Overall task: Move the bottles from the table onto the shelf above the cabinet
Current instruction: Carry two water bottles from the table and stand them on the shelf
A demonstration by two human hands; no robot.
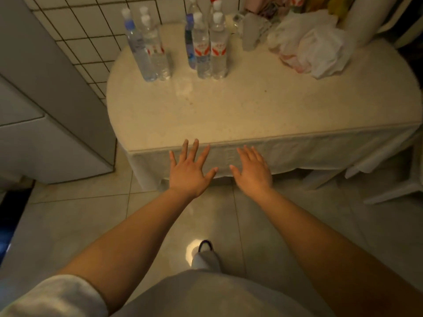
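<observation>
With both hands, left [188,172] and right [253,171], spread empty, I'd reach to twelve o'clock and grip the nearest bottles [211,49] low on the tabletop [251,110].

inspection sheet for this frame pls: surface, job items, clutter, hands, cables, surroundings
Surface: table under a pale cloth, front half bare.
Job's things: left bottle pair and right bottle cluster upright at the back edge; none held.
Clutter: crumpled plastic bags at back right.
Hands: left hand and right hand open, fingers spread, before the table's front edge, holding nothing.
Cables: nothing seen.
Surroundings: tiled wall, grey cabinet at left, tiled floor; shelf not in view.
</observation>
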